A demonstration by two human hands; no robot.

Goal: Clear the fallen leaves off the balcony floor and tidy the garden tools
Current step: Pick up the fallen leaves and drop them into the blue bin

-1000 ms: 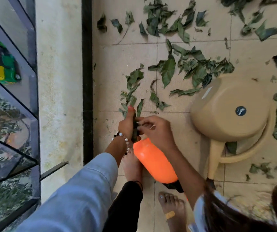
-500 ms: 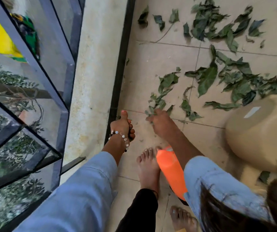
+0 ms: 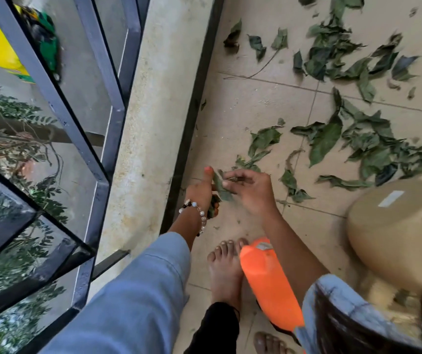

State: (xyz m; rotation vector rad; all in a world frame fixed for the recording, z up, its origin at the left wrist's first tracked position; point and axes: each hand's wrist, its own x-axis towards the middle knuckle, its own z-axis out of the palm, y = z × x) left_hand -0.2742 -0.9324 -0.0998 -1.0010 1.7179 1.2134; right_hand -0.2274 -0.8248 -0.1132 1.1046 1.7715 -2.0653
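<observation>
Green fallen leaves (image 3: 358, 139) lie scattered over the beige tiled balcony floor (image 3: 250, 103). My left hand (image 3: 201, 192), with a bead bracelet at the wrist, is closed around a small bunch of picked leaves (image 3: 216, 200). My right hand (image 3: 252, 190) is just beside it, pinching a leaf (image 3: 224, 187) that both hands touch. An orange plastic tool (image 3: 268, 282) lies on the floor by my bare feet, under my right forearm.
A tan plastic watering can (image 3: 396, 226) lies on the floor at the right. A low concrete ledge (image 3: 153, 118) and a dark metal railing (image 3: 97, 103) run along the left. My bare foot (image 3: 226, 272) stands beside the orange tool.
My right hand reached down to the leaves on the floor, then came back to my left hand with a leaf. The view has turned to the left.
</observation>
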